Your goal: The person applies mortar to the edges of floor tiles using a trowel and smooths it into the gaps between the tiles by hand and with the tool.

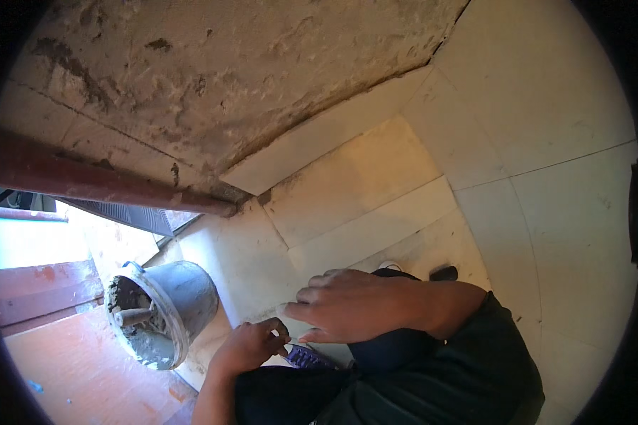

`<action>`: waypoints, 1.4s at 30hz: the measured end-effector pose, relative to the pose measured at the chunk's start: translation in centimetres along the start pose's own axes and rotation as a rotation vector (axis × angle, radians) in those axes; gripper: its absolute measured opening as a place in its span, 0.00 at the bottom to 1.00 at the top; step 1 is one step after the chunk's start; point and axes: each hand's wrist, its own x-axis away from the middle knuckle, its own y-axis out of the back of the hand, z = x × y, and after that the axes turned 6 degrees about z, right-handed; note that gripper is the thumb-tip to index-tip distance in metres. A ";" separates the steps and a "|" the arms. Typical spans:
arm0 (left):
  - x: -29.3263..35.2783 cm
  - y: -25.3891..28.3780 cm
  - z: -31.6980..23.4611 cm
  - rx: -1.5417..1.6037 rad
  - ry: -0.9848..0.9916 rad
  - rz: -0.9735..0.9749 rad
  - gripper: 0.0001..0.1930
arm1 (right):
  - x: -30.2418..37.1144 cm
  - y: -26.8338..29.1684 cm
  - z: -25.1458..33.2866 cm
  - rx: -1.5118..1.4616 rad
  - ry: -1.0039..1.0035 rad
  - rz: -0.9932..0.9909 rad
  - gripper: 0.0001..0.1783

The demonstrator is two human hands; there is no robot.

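Note:
My left hand is low in the middle, beside my dark trouser leg. Its fingers curl into a pinch, and whatever they hold, if anything, is too small to make out. Just right of it and a little higher, my right hand hovers palm down, its fingers extended and holding nothing I can see. Below the hands shows a purple shoe with slots or laces. To the left stands a grey bucket coated in mortar. Wet mortar lies inside, with a tool's rounded handle sticking out of it.
A rough plastered wall rises ahead, with a pale tile strip at its foot. Large cream tiles cover the right side. A reddish-brown beam runs along the left. A small black object lies beyond my right arm.

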 end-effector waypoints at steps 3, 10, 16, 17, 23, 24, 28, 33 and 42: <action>0.1 -0.1 0.5 -0.030 -0.086 -0.014 0.06 | -0.2 -0.6 -0.2 0.019 0.009 -0.029 0.24; 0.1 0.0 1.4 -0.054 -0.205 -0.023 0.09 | -0.2 0.0 0.2 -0.004 -0.019 0.024 0.27; -0.1 -0.2 1.3 -0.058 -0.059 0.013 0.24 | -0.4 -0.4 0.1 0.050 -0.001 -0.038 0.25; -0.3 -0.3 1.5 -0.073 -0.064 0.016 0.27 | -0.4 -0.5 0.1 0.045 0.004 -0.033 0.25; -0.2 0.1 0.5 -0.027 0.080 0.023 0.31 | -0.4 0.1 0.3 0.029 -0.014 0.023 0.26; -0.2 0.1 0.5 -0.026 0.081 0.024 0.31 | -0.4 0.2 0.3 0.034 -0.006 0.023 0.26; -0.1 0.2 0.4 -0.047 0.060 0.012 0.31 | -0.3 0.1 0.2 0.047 0.011 -0.002 0.25; -0.5 -0.2 1.0 0.003 -0.024 -0.028 0.25 | -0.4 0.3 0.4 0.048 0.002 -0.007 0.26; -0.2 -0.2 1.2 0.025 -0.012 -0.056 0.21 | -0.7 -0.4 0.2 0.037 0.027 -0.064 0.26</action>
